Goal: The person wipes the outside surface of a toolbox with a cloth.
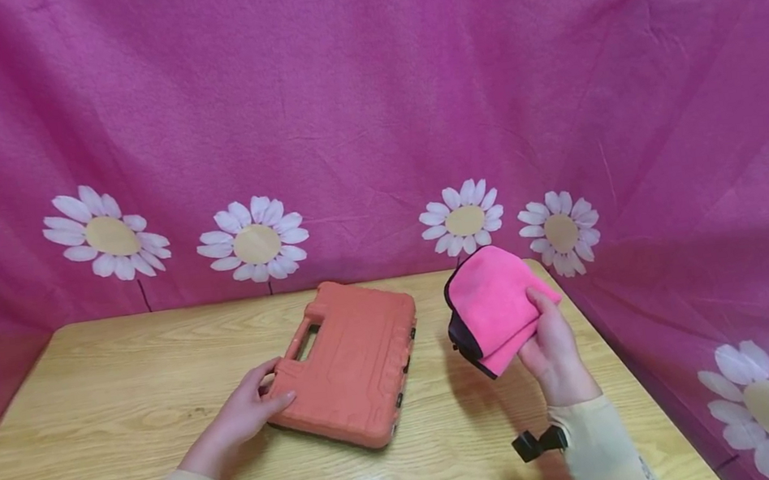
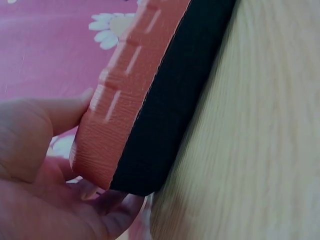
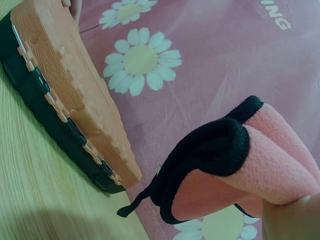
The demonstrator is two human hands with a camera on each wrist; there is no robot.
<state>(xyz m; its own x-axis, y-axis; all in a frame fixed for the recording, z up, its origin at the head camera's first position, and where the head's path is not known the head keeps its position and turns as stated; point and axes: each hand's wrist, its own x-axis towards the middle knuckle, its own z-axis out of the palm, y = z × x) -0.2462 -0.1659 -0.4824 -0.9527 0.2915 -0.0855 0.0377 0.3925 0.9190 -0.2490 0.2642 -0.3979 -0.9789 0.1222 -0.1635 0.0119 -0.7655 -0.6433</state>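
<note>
An orange-red plastic tool case (image 1: 353, 363) with a black lower half lies on the table, its handle at the left and dark latches along the right side. My left hand (image 1: 249, 411) grips its near left corner. The left wrist view shows the thumb on the orange top of the case (image 2: 120, 95) and the fingers bent round the black underside. Held above the table by my right hand (image 1: 555, 347) is a folded pink cloth (image 1: 496, 298) with black edging. The thumb lies over the cloth, while the other fingers are mostly hidden behind it. A small black loop hangs from the cloth (image 3: 200, 197) in the right wrist view.
The wooden table (image 1: 126, 399) ends at the back against a purple curtain (image 1: 337, 115) printed with white daisies. More curtain hangs along both sides. Small black devices are strapped to both wrists.
</note>
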